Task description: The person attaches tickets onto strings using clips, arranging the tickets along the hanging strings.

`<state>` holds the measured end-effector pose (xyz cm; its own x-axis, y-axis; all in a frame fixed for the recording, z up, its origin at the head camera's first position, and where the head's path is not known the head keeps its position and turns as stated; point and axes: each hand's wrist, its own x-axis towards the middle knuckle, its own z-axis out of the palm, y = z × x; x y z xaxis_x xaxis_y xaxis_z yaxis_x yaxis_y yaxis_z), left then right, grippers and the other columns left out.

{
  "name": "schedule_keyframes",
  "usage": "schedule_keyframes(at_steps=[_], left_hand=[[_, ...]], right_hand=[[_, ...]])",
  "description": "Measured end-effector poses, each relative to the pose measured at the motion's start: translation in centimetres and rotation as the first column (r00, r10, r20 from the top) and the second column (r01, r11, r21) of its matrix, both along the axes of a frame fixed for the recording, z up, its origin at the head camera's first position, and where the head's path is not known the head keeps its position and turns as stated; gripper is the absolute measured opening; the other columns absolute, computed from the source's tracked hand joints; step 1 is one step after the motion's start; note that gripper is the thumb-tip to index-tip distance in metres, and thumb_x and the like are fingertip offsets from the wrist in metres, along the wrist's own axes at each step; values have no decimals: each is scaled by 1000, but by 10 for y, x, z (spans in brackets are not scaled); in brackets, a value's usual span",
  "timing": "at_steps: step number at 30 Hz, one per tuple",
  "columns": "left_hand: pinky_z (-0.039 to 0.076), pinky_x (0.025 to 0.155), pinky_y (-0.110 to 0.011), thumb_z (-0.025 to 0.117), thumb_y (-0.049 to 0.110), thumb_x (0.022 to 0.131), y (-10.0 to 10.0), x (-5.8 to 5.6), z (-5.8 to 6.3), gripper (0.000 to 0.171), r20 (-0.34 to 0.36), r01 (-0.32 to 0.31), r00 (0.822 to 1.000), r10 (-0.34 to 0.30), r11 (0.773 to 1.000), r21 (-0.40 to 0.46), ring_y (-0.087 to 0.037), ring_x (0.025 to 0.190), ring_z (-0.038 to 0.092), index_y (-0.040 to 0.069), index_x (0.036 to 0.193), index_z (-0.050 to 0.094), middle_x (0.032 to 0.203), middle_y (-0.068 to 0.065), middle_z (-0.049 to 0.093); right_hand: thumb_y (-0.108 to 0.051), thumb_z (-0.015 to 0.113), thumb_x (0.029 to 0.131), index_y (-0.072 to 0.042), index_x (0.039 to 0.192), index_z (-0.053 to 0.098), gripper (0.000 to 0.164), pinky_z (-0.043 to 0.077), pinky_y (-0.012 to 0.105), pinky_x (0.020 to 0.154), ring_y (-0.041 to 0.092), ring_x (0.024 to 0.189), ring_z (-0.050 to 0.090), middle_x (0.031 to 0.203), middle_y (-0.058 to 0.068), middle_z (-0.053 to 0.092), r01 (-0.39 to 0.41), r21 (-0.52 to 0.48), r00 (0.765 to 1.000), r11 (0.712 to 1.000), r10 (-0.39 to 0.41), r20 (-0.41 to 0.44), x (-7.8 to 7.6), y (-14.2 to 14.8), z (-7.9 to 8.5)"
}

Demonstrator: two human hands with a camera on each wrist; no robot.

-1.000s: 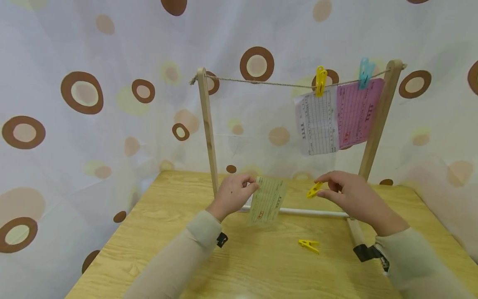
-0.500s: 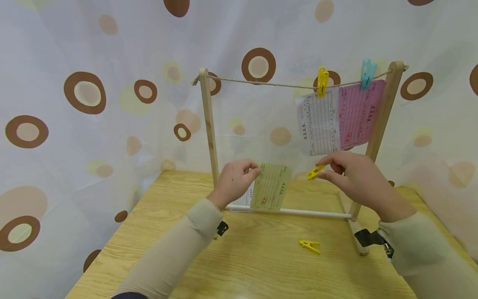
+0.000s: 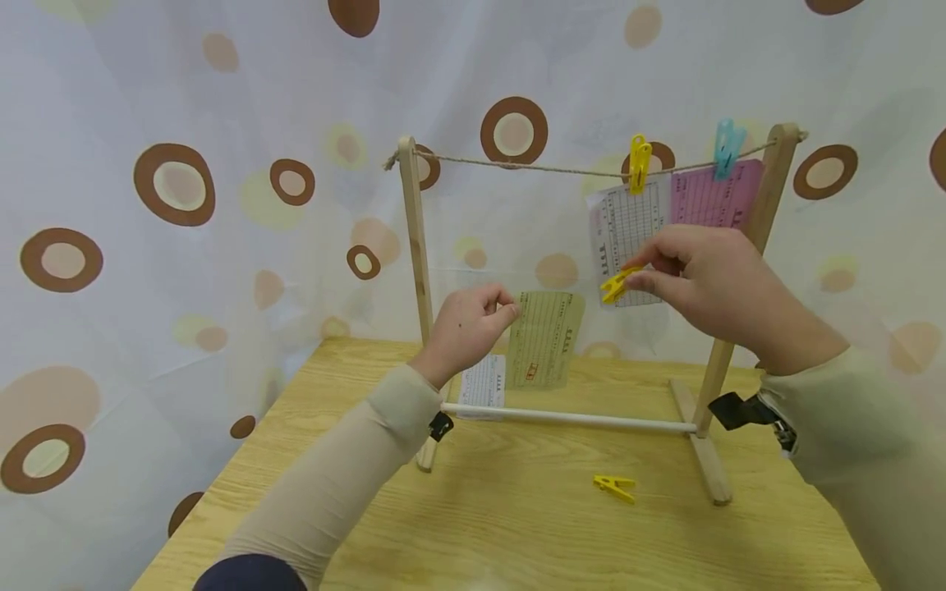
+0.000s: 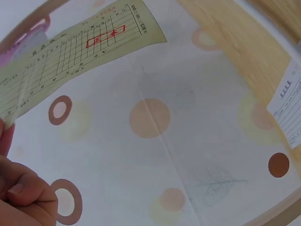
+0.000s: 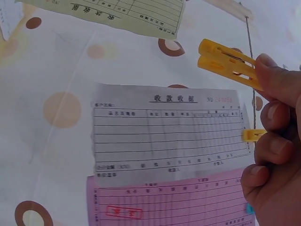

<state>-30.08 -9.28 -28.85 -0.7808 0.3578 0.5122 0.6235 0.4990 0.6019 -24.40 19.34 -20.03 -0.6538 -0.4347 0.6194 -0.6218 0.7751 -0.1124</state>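
My left hand (image 3: 473, 328) pinches a yellow-green receipt slip (image 3: 547, 341) by its upper left corner; the slip hangs below the rope, in front of the patterned curtain. Between thumb and forefinger my right hand (image 3: 709, 279) pinches a yellow clothespin (image 5: 228, 63), its jaw end pointing left. That hand overlaps the hanging slips in the head view. A white receipt slip (image 3: 628, 217) hangs from the rope (image 3: 532, 167) under a yellow clothespin (image 3: 639, 164). Beside it a pink slip (image 3: 713, 193), partly hidden by my right hand, hangs under a blue clothespin (image 3: 727, 148).
The rope runs between two wooden posts (image 3: 416, 238) joined low down by a white rod (image 3: 576, 419). Another yellow clothespin (image 3: 613, 487) lies on the wooden table (image 3: 517, 509). A white slip (image 3: 484, 384) is behind the rod at the left.
Both hands have risen, the left with the yellow-green slip and the right with the yellow clothespin. The right hand now covers part of the hanging slips.
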Motion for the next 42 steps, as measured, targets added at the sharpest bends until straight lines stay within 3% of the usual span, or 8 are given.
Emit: schedule_keyframes(at_steps=[5,12,19,23,29,34,42], left_hand=[[34,55,-29,60,23,101,1,-3,23,15,-35,-10,999,9,999,-34,-13,53,36,15,95,71,62,1,47],[33,53,-30,61,25,102,1,-9,51,15,-11,-30,999,30,999,16,-14,51,33,16,95,70,60,0,41],[34,59,-30,61,26,102,4,-17,74,16,-25,-49,998,51,996,69,-14,58,37,14,96,70,65,0,45],[34,61,-30,61,26,102,7,-20,87,16,-33,-71,997,74,994,86,-15,60,38,14,96,69,67,0,46],[34,59,-29,60,25,102,11,-25,97,16,-50,-92,994,98,991,98,-15,57,37,14,93,67,64,1,42],[33,58,-29,59,25,102,13,-25,101,16,-55,-107,992,113,990,96,-16,58,37,13,94,67,65,-1,43],[32,55,-28,59,26,103,14,-25,106,16,-63,-121,990,128,988,93,-16,57,38,15,95,66,66,-1,43]], right_hand=[[-18,81,89,-17,90,76,5,34,25,54,12,58,44,69,-6,56,-20,20,998,1000,21,-54,-2,-7,24],[-20,76,93,-13,94,76,7,33,24,54,15,62,49,78,-2,67,-12,28,998,1000,14,-66,-4,-19,56],[-32,66,100,-14,102,76,21,39,24,58,17,73,55,91,3,72,71,11,997,997,-71,4,-15,-32,94],[-38,61,102,-13,108,75,29,38,29,61,20,77,52,98,5,72,122,10,991,992,-123,61,-25,-37,112],[-41,58,103,-16,108,74,30,38,30,53,23,68,49,97,1,71,153,62,984,986,-158,86,-37,-40,122],[-40,60,102,-16,109,74,29,44,29,57,22,71,59,99,2,72,154,52,977,987,-160,140,-45,-46,126],[-40,58,103,-16,114,72,30,46,32,57,25,71,57,100,4,70,162,118,966,980,-182,186,-47,-55,129]])
